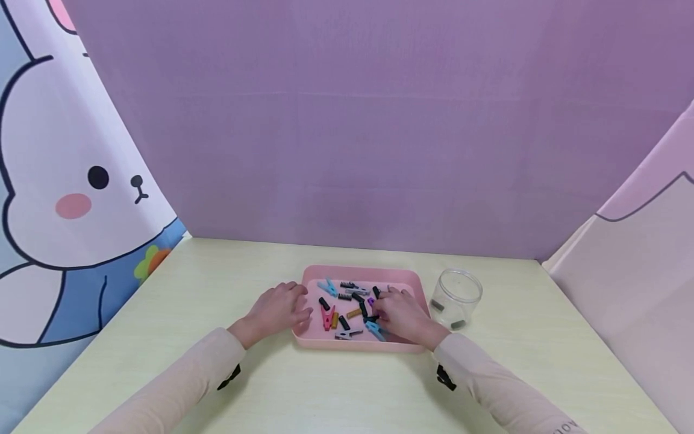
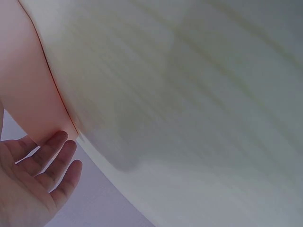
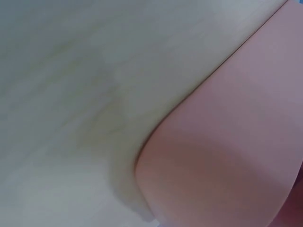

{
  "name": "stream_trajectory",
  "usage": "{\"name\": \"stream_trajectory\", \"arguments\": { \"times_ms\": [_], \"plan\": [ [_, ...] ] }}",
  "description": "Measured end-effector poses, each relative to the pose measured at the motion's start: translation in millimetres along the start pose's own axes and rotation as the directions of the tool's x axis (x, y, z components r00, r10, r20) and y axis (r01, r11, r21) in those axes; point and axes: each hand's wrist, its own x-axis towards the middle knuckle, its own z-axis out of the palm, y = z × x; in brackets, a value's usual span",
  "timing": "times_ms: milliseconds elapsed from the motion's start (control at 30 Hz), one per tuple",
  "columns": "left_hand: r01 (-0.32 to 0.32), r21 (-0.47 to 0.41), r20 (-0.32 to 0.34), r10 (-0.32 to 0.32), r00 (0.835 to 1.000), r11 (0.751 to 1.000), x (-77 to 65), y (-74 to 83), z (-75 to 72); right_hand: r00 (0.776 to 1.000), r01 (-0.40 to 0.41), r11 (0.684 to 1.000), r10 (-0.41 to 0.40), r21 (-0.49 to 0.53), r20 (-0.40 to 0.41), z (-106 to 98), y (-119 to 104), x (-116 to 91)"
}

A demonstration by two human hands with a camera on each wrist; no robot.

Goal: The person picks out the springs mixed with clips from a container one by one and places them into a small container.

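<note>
A shallow pink tray holds clothespin-like clips, among them a pink clip, a light blue clip and a grey clip. Between them lie several short dark cylinders and gold ones. My left hand is at the tray's left rim, fingers spread and slightly bent; in the left wrist view its fingertips overlap the tray's outer wall. Over the tray's right side, my right hand reaches down among the pieces. I cannot tell whether its fingers pinch one.
Just right of the tray stands a clear round jar with no lid on, two dark cylinders at its bottom. The pale tabletop runs back to a purple cloth wall. A printed curtain hangs on the left.
</note>
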Motion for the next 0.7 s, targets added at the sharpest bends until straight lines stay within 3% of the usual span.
{"name": "stream_trajectory", "arguments": {
  "times_ms": [700],
  "plan": [
    [-0.010,0.006,-0.001,0.010,1.000,1.000,0.2,0.0,-0.2,0.999,-0.007,1.000,0.007,0.000,-0.037,-7.4,0.4,-3.6]
  ]
}}
